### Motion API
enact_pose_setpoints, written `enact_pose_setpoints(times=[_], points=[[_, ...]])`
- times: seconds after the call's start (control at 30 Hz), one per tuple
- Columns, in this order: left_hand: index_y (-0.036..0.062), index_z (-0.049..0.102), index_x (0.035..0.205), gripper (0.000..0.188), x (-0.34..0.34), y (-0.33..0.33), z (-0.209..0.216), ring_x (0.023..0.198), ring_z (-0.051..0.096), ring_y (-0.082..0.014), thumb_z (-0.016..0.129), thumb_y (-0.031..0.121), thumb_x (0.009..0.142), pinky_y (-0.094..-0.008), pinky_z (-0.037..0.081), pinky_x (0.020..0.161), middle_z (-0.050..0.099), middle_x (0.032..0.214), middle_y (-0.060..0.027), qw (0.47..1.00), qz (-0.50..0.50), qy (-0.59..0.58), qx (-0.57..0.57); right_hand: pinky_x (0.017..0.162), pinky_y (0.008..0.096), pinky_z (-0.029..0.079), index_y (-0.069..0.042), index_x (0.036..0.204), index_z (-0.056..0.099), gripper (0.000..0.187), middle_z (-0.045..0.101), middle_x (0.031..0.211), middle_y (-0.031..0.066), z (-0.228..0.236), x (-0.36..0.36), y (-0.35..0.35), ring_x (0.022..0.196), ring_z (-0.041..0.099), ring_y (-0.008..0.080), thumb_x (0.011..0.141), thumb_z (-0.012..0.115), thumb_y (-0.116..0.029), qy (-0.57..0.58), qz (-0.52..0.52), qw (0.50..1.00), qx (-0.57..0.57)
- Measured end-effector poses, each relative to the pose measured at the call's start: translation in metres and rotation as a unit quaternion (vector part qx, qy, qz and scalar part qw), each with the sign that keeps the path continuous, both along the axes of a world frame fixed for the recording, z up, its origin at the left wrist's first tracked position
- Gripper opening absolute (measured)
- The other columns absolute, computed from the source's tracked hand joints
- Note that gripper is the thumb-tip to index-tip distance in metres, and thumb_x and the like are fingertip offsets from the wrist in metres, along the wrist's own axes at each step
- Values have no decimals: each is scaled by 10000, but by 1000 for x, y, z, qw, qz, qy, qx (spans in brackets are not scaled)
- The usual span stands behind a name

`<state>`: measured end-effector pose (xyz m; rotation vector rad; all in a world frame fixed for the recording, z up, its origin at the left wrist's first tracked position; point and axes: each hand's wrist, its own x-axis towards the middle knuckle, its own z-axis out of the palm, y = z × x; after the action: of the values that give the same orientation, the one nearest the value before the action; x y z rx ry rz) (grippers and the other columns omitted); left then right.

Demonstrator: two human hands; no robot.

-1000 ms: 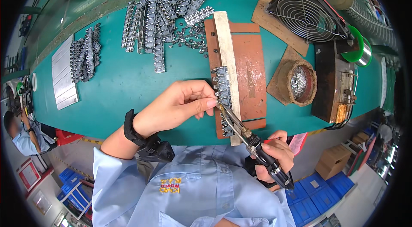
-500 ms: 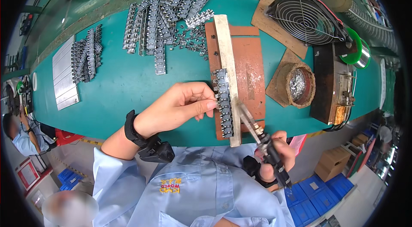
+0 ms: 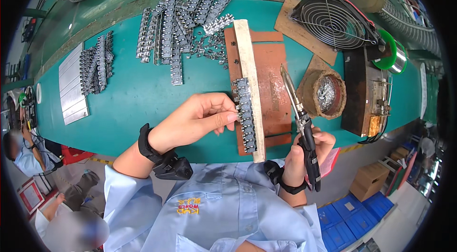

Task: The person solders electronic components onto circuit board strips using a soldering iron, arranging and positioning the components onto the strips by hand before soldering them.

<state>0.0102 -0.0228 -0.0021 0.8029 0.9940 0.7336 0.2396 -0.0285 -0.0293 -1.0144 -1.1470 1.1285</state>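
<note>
My right hand (image 3: 312,149) is wrapped round the black handle of a soldering iron (image 3: 303,118). The iron's tip points up and away, above the reddish-brown board (image 3: 273,76) and apart from the strip. A strip of small circuit boards (image 3: 245,114) lies lengthwise on that board, against the left side of a pale wooden bar (image 3: 249,61). At the strip's left edge, the thumb and fingers of my left hand (image 3: 197,121) are pinched together, touching it. Whatever lies between those fingertips is hidden.
Further strips (image 3: 173,23) are heaped at the back, beside loose small metal parts (image 3: 209,47). More strips (image 3: 97,64) lie by metal bars (image 3: 71,85) on the left. On the right stand a pot (image 3: 339,97) of silvery bits, a fan (image 3: 333,19) and a solder spool (image 3: 392,52).
The soldering iron has lifted off the strip area and swung to the right and away, its tip now right of the wooden bar. My left hand keeps its place at the strip.
</note>
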Motion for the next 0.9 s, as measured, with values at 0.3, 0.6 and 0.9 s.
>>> enact_pose_setpoints(times=[0.3, 0.6, 0.9], points=[[17, 550, 838, 82, -19, 6, 4, 608, 506, -77, 562, 96, 819, -222, 404, 531, 561, 727, -25, 927, 139, 301, 176, 583, 207, 372, -81, 1030, 373, 478, 421, 904, 65, -2, 2, -2, 717, 436, 120, 687, 699, -154, -18, -8, 1000, 15], [27, 534, 808, 161, -13, 37, -1, 746, 511, -262, 629, 26, 678, -324, 417, 650, 480, 773, -91, 749, 67, 532, 389, 668, 244, 388, -72, 1040, 343, 498, 464, 957, 134, -4, 9, -7, 742, 464, 131, 702, 709, -83, -28, 20, 999, 20], [33, 521, 795, 149, -9, 38, -7, 791, 496, -271, 615, 22, 680, -347, 409, 697, 478, 798, -94, 716, 67, 549, 426, 714, 237, 383, -68, 1036, 379, 467, 444, 975, 87, 2, 6, -7, 780, 470, 127, 722, 693, -212, -64, 2, 998, 18]])
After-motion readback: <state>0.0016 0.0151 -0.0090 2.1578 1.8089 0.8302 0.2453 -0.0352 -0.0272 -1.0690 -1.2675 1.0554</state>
